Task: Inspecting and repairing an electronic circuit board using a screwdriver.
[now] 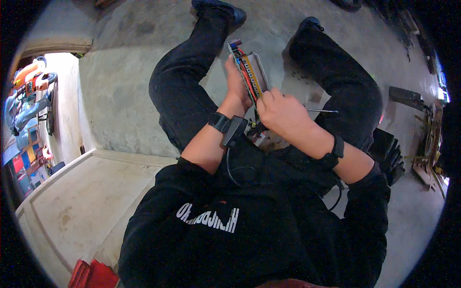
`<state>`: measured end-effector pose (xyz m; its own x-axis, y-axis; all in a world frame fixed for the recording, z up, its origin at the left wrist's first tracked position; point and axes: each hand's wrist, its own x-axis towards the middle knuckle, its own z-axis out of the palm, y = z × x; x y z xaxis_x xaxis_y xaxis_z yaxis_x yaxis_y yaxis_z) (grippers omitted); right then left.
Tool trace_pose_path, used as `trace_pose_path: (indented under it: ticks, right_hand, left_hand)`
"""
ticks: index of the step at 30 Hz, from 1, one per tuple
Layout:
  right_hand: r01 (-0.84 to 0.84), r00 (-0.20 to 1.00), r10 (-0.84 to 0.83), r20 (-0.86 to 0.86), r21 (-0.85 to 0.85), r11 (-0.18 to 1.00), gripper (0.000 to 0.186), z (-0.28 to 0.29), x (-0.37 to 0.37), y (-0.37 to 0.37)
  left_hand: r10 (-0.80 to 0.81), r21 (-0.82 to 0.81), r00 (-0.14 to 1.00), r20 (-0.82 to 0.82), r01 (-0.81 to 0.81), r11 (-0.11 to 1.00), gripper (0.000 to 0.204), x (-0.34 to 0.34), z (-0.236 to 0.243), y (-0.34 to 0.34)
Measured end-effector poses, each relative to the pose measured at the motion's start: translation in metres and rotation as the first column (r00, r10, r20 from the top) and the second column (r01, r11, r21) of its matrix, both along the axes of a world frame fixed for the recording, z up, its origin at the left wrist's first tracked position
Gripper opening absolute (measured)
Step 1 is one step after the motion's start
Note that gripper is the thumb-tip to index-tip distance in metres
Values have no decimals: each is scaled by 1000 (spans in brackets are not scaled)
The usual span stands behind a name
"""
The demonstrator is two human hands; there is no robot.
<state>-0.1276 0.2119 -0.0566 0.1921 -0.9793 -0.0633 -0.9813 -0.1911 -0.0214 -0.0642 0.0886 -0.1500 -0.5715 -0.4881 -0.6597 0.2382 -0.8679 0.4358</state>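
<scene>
Between my knees is a long, narrow electronic device (254, 77) with its inside exposed. Red and orange wires, a yellow strip and a pale metal tray show along it. My left hand (236, 87) is wrapped round its left side, holding it tilted upward. At its near right end is my right hand (282, 109), with the fingers curled in and touching it. A thin metal shaft (322, 111), like a screwdriver's, sticks out to the right from the right hand; the handle is hidden in the palm.
Small dark items (257, 129) lie below my hands, partly hidden. A pale wooden panel (96, 192) with a raised rim stands at the left, a red object (93, 274) at its near end. Dark scrap parts (406, 96) and wood pieces (425, 173) lie on the right.
</scene>
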Motion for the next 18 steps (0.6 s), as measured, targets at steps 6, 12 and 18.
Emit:
trace_pose_path:
  ticks: [6, 12, 18]
  right_hand:
    - [-15, 999, 14, 41, 18, 1000, 14, 2, -3, -1]
    - [-64, 997, 63, 43, 13, 998, 14, 5, -14, -2]
    - [-53, 994, 59, 89, -59, 997, 8, 0, -18, 2]
  left_hand:
    - [4, 42, 999, 42, -5, 999, 67, -2, 11, 3]
    - [-19, 3, 1000, 0, 19, 1000, 66, -3, 6, 3]
    - [-29, 3, 999, 23, 29, 1000, 67, -2, 5, 9]
